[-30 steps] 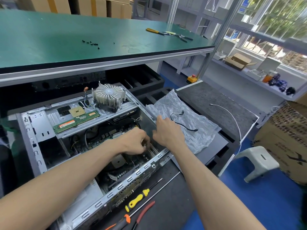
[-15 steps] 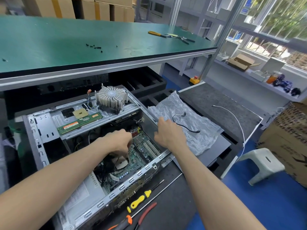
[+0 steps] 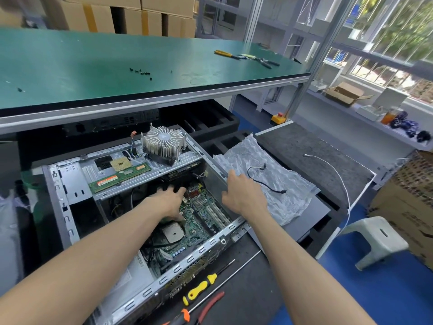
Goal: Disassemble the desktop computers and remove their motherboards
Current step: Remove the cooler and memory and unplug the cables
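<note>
Edges of the open computer case frame a deep well: a grey steel rail runs along the near side, a tall panel stands at the left, and a drive bracket spans the far part. Inside the well lies the motherboard, green, flat on the case floor, with white expansion slots toward the right, a bare square socket area near the middle and dark cables crossing its near left part. Room above the board is open between bracket and near rail.

The left hand reaches down into the well with fingers spread, their tips at the dark far edge of the board under the bracket; whether they grasp anything there cannot be told. The right hand hovers at the right wall of the case, fingers loosely spread, holding nothing.

On the bracket rest a round finned heatsink, a gold processor chip and a green memory stick with an orange label whose print is too small to read. A white barcode sticker on the near left part of the case is also unreadable.

Right of the case a crumpled plastic sheet carries a black cable. Near the rail lie a yellow-handled screwdriver and red-handled pliers. On the green bench top beyond sit small black screws.
</note>
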{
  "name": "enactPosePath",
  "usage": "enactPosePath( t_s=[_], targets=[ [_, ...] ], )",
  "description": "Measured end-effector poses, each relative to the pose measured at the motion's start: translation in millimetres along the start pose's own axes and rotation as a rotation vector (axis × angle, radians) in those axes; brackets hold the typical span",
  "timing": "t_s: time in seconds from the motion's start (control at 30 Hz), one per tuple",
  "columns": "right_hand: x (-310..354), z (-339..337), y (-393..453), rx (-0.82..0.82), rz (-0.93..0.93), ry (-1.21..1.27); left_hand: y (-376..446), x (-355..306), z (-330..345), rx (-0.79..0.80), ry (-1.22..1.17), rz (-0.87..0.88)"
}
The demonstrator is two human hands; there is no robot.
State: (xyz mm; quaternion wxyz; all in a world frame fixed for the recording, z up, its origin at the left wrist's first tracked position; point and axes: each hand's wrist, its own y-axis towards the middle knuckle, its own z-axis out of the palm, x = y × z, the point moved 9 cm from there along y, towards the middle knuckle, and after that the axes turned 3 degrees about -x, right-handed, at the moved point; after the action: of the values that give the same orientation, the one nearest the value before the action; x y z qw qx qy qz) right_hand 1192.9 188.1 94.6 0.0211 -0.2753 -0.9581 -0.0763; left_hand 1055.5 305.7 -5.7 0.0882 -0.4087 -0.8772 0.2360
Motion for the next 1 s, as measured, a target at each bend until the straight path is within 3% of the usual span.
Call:
enactPosePath(
  t_s=[0.3,0.77,1.0],
  targets=[
    [-2,2,1,0.002,0.015,0.012,-13,2,-34,-0.277,0.01,0.013],
    [-1,-2,-3,-0.005,0.036,0.013,-38,-9,-50,-0.414,-0.095,0.095],
    [2,-21,-18,-0.145,0.032,0.083,-53,-16,-54,-0.473,-0.201,0.22]
  ],
)
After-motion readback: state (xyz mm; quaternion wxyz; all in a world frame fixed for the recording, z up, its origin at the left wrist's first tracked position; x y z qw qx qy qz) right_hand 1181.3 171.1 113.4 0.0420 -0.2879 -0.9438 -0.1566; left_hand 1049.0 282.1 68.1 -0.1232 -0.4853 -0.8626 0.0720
